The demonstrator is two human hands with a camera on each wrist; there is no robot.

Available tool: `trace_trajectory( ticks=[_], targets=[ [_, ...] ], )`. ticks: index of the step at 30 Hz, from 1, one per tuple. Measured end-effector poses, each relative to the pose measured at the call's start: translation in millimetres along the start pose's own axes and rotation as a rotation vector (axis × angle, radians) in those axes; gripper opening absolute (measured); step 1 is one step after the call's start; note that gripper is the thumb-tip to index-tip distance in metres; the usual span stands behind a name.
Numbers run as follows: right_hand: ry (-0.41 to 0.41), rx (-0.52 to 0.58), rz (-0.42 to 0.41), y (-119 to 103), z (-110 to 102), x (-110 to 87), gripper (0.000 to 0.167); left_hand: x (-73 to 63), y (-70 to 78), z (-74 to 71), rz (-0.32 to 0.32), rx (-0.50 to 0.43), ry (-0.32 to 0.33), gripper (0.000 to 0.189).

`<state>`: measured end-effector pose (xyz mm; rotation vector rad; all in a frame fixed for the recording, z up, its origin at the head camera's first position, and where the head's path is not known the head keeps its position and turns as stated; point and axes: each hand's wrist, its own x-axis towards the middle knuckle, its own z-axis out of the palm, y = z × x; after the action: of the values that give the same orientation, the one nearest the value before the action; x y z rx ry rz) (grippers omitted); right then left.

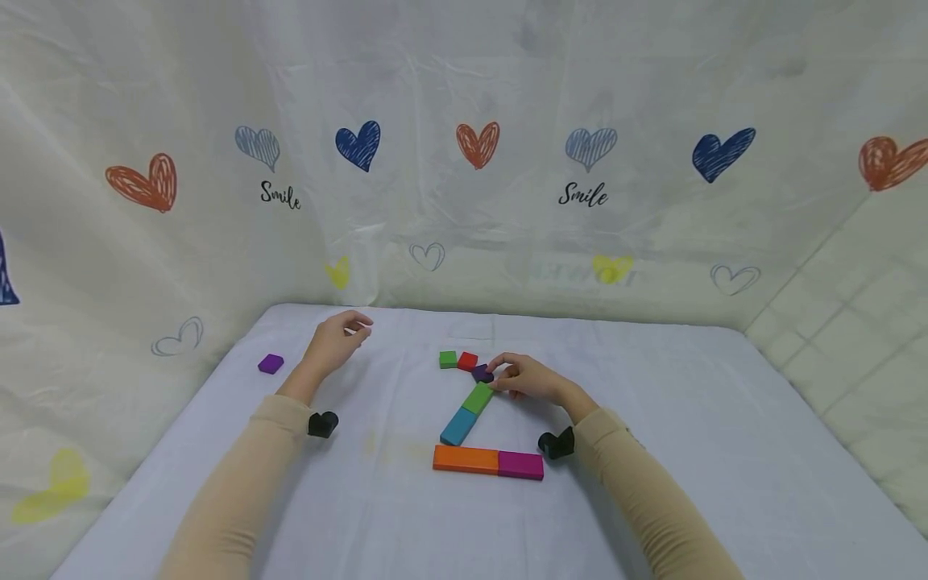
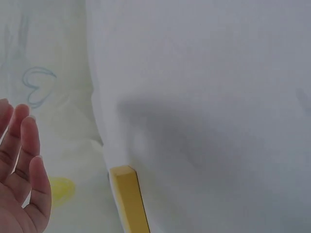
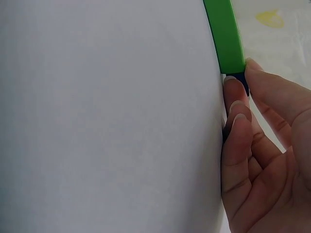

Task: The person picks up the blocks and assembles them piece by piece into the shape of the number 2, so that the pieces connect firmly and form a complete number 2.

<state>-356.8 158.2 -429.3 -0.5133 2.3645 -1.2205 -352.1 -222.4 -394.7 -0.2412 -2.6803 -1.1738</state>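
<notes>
My right hand [image 1: 532, 379] pinches a small dark purple block [image 1: 482, 374] between thumb and fingers, low at the tabletop. In the right wrist view the fingers cover most of that block, by the end of a green block [image 3: 226, 39]. A red block [image 1: 467, 361] and a small green block [image 1: 448, 360] lie just left of it. Toward me, a longer green block [image 1: 478, 398] and a blue block [image 1: 459, 426] form a slanted line. My left hand [image 1: 337, 342] hovers over the far left of the table, fingers loosely bent and holding nothing.
An orange block [image 1: 466, 459] and a magenta block [image 1: 520, 465] lie end to end nearer me. A purple block [image 1: 271, 364] sits by the left edge. The left wrist view has a yellow block [image 2: 130, 199] near the white table's edge. A heart-printed curtain [image 1: 478, 72] hangs behind.
</notes>
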Motion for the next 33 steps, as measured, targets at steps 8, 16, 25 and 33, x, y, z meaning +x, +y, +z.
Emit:
trace_trajectory(
  ticks=[8, 16, 25, 33],
  targets=[
    [0.003, -0.003, 0.0, 0.7, -2.0, -1.6, 0.028, -3.9, -21.0, -13.3, -0.058, 0.04, 0.017, 0.025],
    [-0.02, -0.003, -0.019, 1.2, -2.3, -1.8, 0.029, -11.0, -37.7, -24.8, -0.188, 0.032, -0.006, 0.032],
    [-0.009, 0.01, -0.01, 2.7, -1.4, 0.7, 0.029, -14.3, -44.9, -31.7, -0.255, 0.036, -0.019, 0.034],
    [-0.002, 0.01, -0.001, 2.5, -0.5, 0.7, 0.029, -14.9, -57.9, -37.7, -0.334, 0.034, -0.07, 0.04]
  ],
)
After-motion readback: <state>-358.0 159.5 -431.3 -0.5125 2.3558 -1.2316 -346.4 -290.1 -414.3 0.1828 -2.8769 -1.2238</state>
